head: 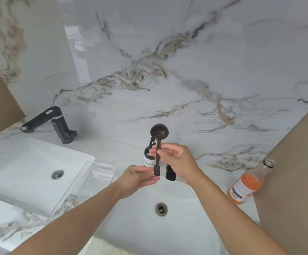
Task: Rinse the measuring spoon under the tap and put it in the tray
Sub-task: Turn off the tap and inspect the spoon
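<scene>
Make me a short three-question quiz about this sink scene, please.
1. True or false: both hands hold the spoon.
2. Which lies between the two sinks? A) orange bottle B) clear tray C) black tap
3. Fill in: the spoon's bowl points ____.

Key:
1. True: the left hand pinches the handle's end and the right hand grips its middle.
2. B, the tray. The bottle lies right of the near sink; the tap stands behind the left sink.
3. Up.
</scene>
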